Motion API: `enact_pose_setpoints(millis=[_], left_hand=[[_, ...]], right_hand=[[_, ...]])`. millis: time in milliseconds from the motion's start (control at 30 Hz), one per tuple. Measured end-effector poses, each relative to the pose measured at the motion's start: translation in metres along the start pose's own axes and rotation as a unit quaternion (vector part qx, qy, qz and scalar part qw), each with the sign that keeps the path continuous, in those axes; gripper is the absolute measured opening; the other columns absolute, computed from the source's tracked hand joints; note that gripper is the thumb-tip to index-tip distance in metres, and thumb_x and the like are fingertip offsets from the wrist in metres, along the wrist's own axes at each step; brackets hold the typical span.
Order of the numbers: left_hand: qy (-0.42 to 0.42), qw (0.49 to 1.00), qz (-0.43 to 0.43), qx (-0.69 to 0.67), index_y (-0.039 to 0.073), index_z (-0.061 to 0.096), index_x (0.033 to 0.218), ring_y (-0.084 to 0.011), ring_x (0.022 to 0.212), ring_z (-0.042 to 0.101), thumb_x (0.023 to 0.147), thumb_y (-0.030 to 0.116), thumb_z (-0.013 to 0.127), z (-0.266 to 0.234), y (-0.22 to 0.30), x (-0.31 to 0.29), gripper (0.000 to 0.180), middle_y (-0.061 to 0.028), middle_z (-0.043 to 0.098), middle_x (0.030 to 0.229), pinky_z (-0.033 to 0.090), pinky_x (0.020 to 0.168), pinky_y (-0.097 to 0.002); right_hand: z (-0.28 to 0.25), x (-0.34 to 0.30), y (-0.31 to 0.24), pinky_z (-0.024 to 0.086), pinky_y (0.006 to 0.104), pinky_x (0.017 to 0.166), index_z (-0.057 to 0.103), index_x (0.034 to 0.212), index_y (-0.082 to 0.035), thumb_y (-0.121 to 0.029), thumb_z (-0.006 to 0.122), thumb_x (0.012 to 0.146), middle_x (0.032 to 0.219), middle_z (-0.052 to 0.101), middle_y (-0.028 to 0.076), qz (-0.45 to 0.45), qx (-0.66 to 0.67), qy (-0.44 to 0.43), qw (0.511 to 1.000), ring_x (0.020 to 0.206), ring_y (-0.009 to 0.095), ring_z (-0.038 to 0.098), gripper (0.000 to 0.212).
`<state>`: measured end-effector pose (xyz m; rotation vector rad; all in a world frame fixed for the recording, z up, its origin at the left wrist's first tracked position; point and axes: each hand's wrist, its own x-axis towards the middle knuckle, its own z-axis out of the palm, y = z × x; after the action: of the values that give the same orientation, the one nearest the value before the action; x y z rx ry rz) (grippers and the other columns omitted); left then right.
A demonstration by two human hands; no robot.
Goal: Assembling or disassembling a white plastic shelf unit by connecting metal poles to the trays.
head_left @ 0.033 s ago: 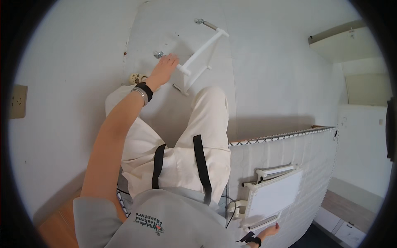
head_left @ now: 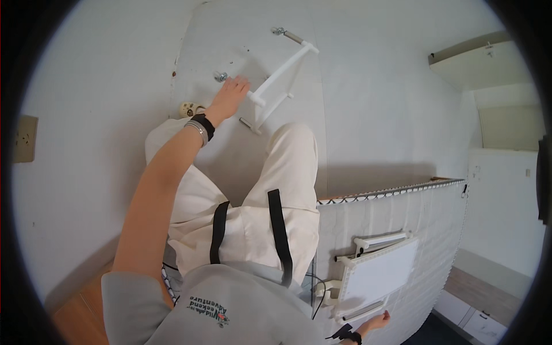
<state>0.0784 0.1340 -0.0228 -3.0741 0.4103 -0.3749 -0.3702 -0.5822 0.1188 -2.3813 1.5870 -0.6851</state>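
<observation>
A white tubular frame (head_left: 282,70) with metal end pieces and clear-looking wheels stands on the pale floor in front of my legs. My left hand (head_left: 230,96) is closed round its near left leg, between the wheel and the white corner joint. Its fingertips are partly turned away from view. Low on the right, my right hand (head_left: 375,322) rests on the grey quilted cover, its fingers loosely stretched and nothing visible in them. Beside it lies a flat white panel (head_left: 379,273) with folded white tubes and metal rods along its edges.
The bed-like surface with the grey quilted cover (head_left: 428,230) fills the right side, with a black-and-white trimmed edge. A patterned cream shoe (head_left: 190,109) shows beyond my left knee. A wall socket (head_left: 25,138) is at the far left, and an open cabinet flap (head_left: 477,66) juts out upper right.
</observation>
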Motion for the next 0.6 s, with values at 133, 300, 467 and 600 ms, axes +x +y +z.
enact_pose_setpoints(millis=[133,300,467,600], left_hand=[[-0.100,0.995,-0.002,0.023,0.005,0.047,0.109,-0.0254,0.112,0.042,0.079,0.011,0.052,0.003,0.012,0.015,0.031,-0.0113,0.049,0.111,0.027,0.099,-0.0418],[-0.073,0.995,0.048,-0.045,0.006,0.051,0.094,-0.0233,0.097,0.049,0.076,0.023,0.059,0.005,0.007,0.018,0.025,-0.0085,0.054,0.094,0.035,0.084,-0.0401],[-0.081,0.990,0.079,-0.082,0.008,0.052,0.089,-0.0210,0.090,0.051,0.078,0.026,0.057,0.004,0.044,-0.009,0.023,-0.0052,0.056,0.086,0.036,0.076,-0.0336],[-0.079,0.982,0.075,-0.153,0.007,0.052,0.085,-0.0199,0.083,0.054,0.076,0.025,0.057,0.005,0.077,-0.037,0.021,-0.0058,0.057,0.081,0.036,0.073,-0.0318]], right_hand=[[-0.021,-0.026,-0.127,0.042,0.0342,0.081,0.055,0.091,0.005,-0.003,0.041,0.083,0.092,0.054,0.014,-0.126,0.059,0.029,0.990,0.087,0.026,0.052,0.018],[-0.019,-0.062,-0.260,0.042,0.0312,0.078,0.054,0.085,0.005,0.012,0.040,0.078,0.089,0.052,0.011,-0.377,0.194,-0.101,0.900,0.085,0.022,0.052,0.017],[0.018,-0.128,-0.384,0.041,0.0296,0.078,0.057,0.081,0.002,0.012,0.047,0.072,0.086,0.054,0.011,-0.454,0.293,-0.264,0.799,0.086,0.022,0.052,0.016],[0.054,-0.191,-0.479,0.043,0.0298,0.071,0.056,0.083,0.002,0.011,0.049,0.072,0.084,0.055,0.012,-0.528,0.213,-0.410,0.713,0.077,0.026,0.054,0.016]])
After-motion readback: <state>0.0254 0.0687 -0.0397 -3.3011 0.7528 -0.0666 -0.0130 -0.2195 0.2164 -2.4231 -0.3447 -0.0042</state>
